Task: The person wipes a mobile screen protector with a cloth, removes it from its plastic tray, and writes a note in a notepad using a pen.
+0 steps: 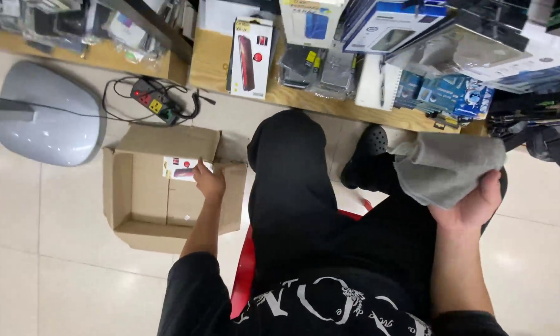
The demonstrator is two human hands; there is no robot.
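My left hand reaches down into an open cardboard box on the floor and grips a small white packet with red and black print at the box's far side. My right hand rests on my right knee and holds a folded grey cloth. I sit on a red stool in black trousers, with my legs stretched toward a low wooden shelf.
A grey rounded stand base sits on the tiled floor at left. A black power strip with cables lies behind the box. The shelf holds an upright phone-case package, clear packets and blue boxes.
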